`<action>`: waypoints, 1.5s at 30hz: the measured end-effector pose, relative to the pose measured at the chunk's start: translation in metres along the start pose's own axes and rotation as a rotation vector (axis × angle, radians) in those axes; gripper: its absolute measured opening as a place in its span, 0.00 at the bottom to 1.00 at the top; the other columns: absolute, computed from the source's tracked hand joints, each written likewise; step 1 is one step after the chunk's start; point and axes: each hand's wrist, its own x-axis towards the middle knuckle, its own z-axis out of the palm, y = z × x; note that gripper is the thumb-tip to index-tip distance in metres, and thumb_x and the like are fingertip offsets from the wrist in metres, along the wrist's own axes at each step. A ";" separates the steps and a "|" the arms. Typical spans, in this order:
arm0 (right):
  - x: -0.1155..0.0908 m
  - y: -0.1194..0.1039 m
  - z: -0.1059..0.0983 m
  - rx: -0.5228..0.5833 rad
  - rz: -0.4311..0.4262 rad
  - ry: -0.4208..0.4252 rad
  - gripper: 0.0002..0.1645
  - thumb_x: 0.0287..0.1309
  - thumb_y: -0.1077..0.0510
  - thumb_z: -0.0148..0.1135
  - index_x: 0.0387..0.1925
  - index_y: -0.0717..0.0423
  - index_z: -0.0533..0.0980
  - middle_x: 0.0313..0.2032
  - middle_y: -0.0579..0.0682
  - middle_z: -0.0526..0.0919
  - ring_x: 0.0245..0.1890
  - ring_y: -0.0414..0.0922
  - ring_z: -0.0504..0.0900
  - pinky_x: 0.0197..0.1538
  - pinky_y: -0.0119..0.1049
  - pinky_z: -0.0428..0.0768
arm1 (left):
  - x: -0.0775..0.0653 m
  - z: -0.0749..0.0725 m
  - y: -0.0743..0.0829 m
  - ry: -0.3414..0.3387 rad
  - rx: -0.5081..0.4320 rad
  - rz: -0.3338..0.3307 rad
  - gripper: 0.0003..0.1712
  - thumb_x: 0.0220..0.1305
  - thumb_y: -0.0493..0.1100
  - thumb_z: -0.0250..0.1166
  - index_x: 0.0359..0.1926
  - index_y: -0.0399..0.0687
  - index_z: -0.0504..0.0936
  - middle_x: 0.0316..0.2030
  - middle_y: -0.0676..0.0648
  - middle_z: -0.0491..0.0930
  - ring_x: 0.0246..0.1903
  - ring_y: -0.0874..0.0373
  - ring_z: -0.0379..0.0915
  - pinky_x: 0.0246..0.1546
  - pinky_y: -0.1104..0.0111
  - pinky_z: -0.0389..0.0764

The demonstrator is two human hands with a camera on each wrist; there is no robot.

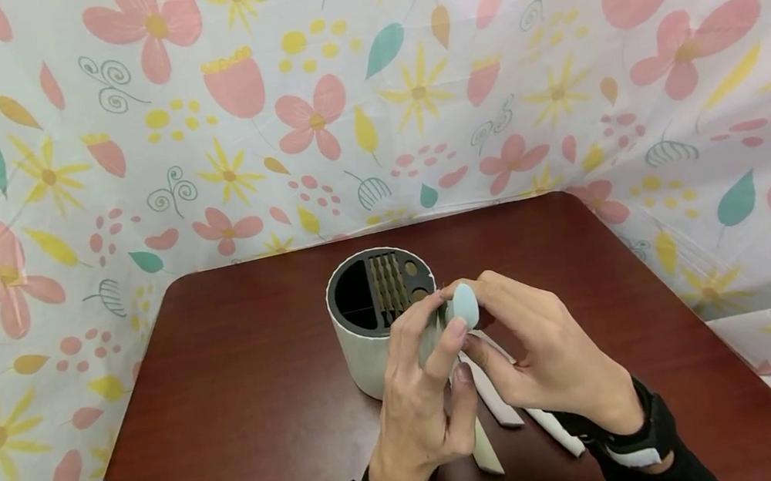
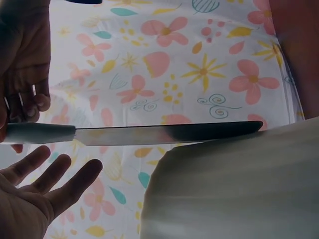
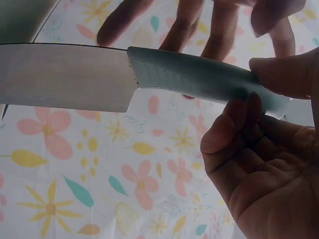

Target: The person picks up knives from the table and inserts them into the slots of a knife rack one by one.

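A knife with a pale teal handle (image 1: pixel 465 306) is held by my right hand (image 1: pixel 542 341), whose thumb and fingers pinch the end of the handle (image 3: pixel 199 77). Its blade (image 2: pixel 124 135) points toward the white round knife block (image 1: pixel 362 359), and in the left wrist view the dark tip overlaps the block's side. My left hand (image 1: pixel 421 392) is beside the handle with its fingers apart. In the left wrist view those fingers (image 2: pixel 75 186) extend below the knife without curling round it. Whether a fingertip touches the handle cannot be told.
A black insert with slots and round holes (image 1: pixel 389 283) fills the block's top. Under my hands, pale handle-like pieces (image 1: pixel 494 396) lie on the dark red-brown table (image 1: pixel 248 408), partly hidden. A flowered cloth (image 1: pixel 318 123) hangs behind the table and along its sides.
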 end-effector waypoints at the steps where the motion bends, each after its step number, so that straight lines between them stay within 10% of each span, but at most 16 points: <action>1: 0.000 -0.001 0.000 0.005 -0.002 0.001 0.15 0.69 0.59 0.51 0.45 0.68 0.79 0.30 0.44 0.73 0.31 0.34 0.70 0.36 0.21 0.72 | 0.000 0.001 0.000 0.000 -0.011 0.004 0.35 0.63 0.36 0.49 0.73 0.42 0.60 0.56 0.27 0.75 0.57 0.37 0.75 0.57 0.52 0.80; 9: -0.003 -0.004 -0.003 0.043 -0.014 -0.003 0.14 0.51 0.69 0.54 0.41 0.66 0.78 0.29 0.43 0.71 0.31 0.34 0.69 0.35 0.20 0.70 | -0.001 0.004 0.005 -0.011 -0.084 -0.010 0.36 0.64 0.34 0.50 0.74 0.43 0.57 0.56 0.25 0.73 0.57 0.38 0.74 0.50 0.60 0.82; 28: -0.003 -0.008 -0.011 0.147 -0.068 0.024 0.11 0.69 0.60 0.56 0.40 0.66 0.78 0.29 0.45 0.72 0.30 0.34 0.69 0.33 0.20 0.69 | 0.003 0.009 0.012 -0.020 -0.113 0.050 0.47 0.54 0.31 0.55 0.76 0.41 0.52 0.49 0.27 0.76 0.50 0.42 0.78 0.50 0.60 0.83; 45: -0.002 -0.010 -0.006 0.242 -0.037 0.013 0.10 0.67 0.61 0.60 0.42 0.66 0.79 0.29 0.44 0.74 0.29 0.34 0.70 0.34 0.18 0.69 | 0.009 -0.008 0.022 -0.024 -0.040 0.049 0.33 0.58 0.34 0.53 0.67 0.30 0.65 0.44 0.32 0.80 0.40 0.50 0.80 0.42 0.69 0.83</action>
